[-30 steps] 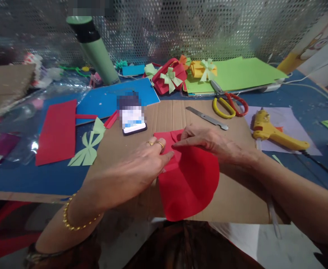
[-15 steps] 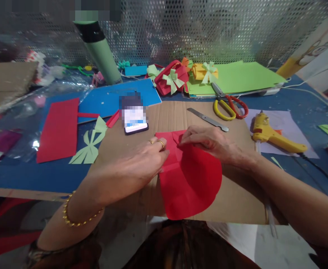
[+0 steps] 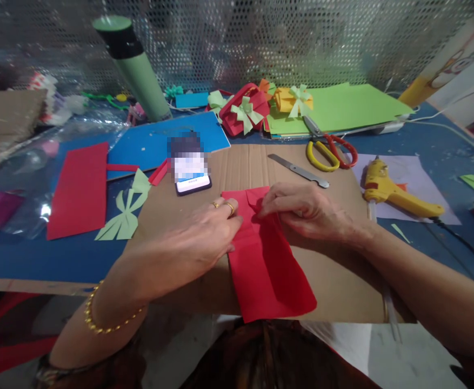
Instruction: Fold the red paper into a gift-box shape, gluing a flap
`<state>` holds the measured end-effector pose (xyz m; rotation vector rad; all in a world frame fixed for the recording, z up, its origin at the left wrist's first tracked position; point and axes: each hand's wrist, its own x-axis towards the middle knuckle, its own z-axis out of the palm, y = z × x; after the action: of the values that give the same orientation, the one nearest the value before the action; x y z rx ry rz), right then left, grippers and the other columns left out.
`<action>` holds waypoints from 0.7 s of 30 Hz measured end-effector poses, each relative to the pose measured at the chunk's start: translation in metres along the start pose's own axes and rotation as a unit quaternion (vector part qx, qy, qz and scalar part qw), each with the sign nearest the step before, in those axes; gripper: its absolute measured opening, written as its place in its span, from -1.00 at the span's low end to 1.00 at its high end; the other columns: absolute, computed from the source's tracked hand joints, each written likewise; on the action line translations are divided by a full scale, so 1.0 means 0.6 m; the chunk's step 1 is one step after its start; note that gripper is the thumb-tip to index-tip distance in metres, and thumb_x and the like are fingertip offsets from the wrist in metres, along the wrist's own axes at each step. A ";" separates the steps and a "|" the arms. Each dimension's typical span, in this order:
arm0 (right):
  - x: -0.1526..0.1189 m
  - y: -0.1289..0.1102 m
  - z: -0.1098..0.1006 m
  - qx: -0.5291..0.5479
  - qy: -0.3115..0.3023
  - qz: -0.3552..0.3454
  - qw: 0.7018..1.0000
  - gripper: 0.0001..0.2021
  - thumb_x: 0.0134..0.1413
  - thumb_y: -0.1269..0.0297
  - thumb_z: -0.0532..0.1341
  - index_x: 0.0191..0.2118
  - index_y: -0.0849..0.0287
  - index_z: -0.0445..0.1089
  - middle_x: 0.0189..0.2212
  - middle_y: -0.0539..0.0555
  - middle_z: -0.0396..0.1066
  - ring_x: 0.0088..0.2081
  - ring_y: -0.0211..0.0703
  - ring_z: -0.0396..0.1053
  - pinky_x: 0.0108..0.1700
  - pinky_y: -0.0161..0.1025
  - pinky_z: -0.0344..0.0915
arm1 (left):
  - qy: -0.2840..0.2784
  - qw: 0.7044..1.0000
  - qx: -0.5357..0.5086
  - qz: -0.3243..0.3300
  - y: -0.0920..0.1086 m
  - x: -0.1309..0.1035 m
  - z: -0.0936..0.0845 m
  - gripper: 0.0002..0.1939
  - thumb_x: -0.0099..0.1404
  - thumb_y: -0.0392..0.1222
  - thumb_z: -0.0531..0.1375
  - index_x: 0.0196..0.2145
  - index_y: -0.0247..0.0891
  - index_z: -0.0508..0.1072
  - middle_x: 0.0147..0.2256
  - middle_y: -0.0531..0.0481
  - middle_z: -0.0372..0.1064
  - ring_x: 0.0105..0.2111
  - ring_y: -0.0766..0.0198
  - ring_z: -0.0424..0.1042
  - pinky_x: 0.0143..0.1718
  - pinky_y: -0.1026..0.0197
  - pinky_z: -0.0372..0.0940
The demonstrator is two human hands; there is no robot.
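Observation:
A red paper sheet (image 3: 265, 270) lies on the brown cardboard (image 3: 240, 162), creased near its top, its right side lifted and curving. My left hand (image 3: 208, 229), with gold rings, presses on the sheet's upper left edge, fingers close together. My right hand (image 3: 305, 210) pinches a small folded flap at the sheet's upper right. Beyond my right hand lies a metal blade (image 3: 299, 170), flat on the cardboard. A phone (image 3: 190, 167) with a lit screen rests on the cardboard beyond my left hand.
Scissors (image 3: 329, 148) and a yellow glue gun (image 3: 401, 194) lie at the right. Green sheets (image 3: 350, 111) and small red and yellow paper bags with bows stand at the back. A green bottle (image 3: 139, 75), a red sheet (image 3: 80, 189) and green paper bows (image 3: 125, 213) are on the left.
The red sheet's lower right part has changed from a broad rounded curve to a narrower, straighter shape. Both hands keep nearly the same places; the view has shifted slightly.

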<state>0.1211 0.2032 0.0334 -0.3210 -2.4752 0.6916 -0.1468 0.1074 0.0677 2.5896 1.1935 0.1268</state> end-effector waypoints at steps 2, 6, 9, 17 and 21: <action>0.001 -0.002 0.003 -0.001 0.000 -0.022 1.000 -0.52 0.18 0.70 0.05 -0.03 0.15 0.60 -0.14 0.13 0.61 -0.08 -0.16 0.55 -0.02 -0.18 0.46 | -0.015 1.000 0.014 -0.008 0.000 -0.003 -0.002 -0.73 0.54 -0.27 0.03 0.09 -0.20 0.43 0.09 -0.20 0.44 0.07 -0.01 0.43 0.11 -0.01 0.31; 0.002 -0.005 0.009 -0.024 0.007 -0.055 0.998 -0.58 0.28 0.67 0.06 0.00 0.18 0.58 -0.13 0.15 0.63 -0.10 -0.16 0.55 -0.02 -0.16 0.46 | -0.016 1.000 0.023 0.002 -0.011 -0.008 0.004 -0.54 0.53 -0.18 0.12 0.34 -0.18 0.29 0.26 -0.27 0.36 0.29 -0.12 0.32 0.34 -0.13 0.18; 0.003 -0.008 0.013 -0.043 0.018 -0.074 0.996 -0.66 0.37 0.58 0.09 0.02 0.20 0.56 -0.12 0.17 0.62 -0.09 -0.15 0.54 -0.03 -0.16 0.46 | -0.019 0.999 0.043 0.004 -0.015 -0.010 0.010 -0.39 0.54 -0.12 0.12 0.46 -0.17 0.11 0.39 -0.30 0.21 0.41 -0.13 0.18 0.39 -0.15 0.13; 0.001 -0.014 0.014 -0.070 0.015 -0.082 0.994 -0.72 0.34 0.56 0.14 -0.01 0.28 0.57 -0.14 0.22 0.60 -0.11 -0.07 0.51 -0.08 -0.12 0.45 | -0.074 0.996 0.019 -0.054 -0.006 0.030 -0.016 -0.40 0.41 -0.29 0.19 0.36 -0.21 0.25 0.19 -0.20 0.34 0.21 -0.02 0.37 0.20 0.02 0.32; -0.002 -0.019 0.011 -0.108 0.008 -0.081 0.991 -0.72 0.36 0.53 0.14 -0.01 0.25 0.57 -0.16 0.20 0.60 -0.14 -0.08 0.50 -0.11 -0.13 0.44 | -0.097 0.992 -0.025 -0.071 -0.011 0.045 -0.031 -0.40 0.41 -0.25 0.21 0.36 -0.16 0.25 0.14 -0.14 0.32 0.10 0.06 0.40 0.10 0.09 0.36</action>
<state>0.1178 0.1904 0.0344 -0.2006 -2.5312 0.3530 -0.1376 0.1361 0.0828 2.4014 1.2801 -0.1205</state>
